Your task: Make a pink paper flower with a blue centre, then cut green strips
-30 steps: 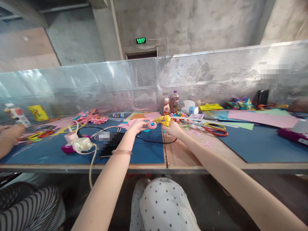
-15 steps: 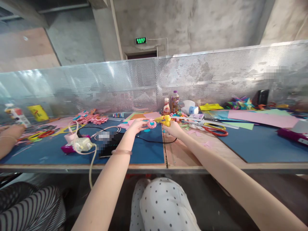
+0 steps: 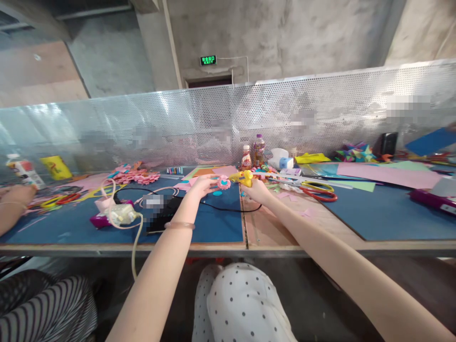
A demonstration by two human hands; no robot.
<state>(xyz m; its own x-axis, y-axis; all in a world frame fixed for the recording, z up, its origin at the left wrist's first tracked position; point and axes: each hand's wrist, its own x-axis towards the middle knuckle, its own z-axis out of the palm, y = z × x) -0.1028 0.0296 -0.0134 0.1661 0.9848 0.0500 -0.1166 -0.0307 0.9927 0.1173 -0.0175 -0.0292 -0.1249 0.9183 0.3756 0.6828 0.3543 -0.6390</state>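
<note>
My left hand (image 3: 204,185) grips a pink paper flower (image 3: 223,182) with a blue piece at its middle. My right hand (image 3: 257,191) is closed around a yellow glue gun (image 3: 242,178), whose nozzle points left at the flower; whether the tip touches it I cannot tell. A black cord (image 3: 228,209) runs along the table below my hands. Under the flower lies a small blue paper disc (image 3: 217,193). Red-handled scissors (image 3: 322,194) and yellow-handled scissors (image 3: 318,185) rest to the right of my right hand.
A power strip (image 3: 123,213) with cables stands at the left. Behind it is a pile of pink paper flowers (image 3: 137,175). Two bottles (image 3: 259,149) and a tissue pack (image 3: 280,159) stand at the back, before a perforated metal screen (image 3: 199,118). Another person's arm (image 3: 14,206) reaches in from the left.
My hands, the flower and the glue gun stay almost in place. At the far right, a blue sheet held by another person's hand has come into view.
</note>
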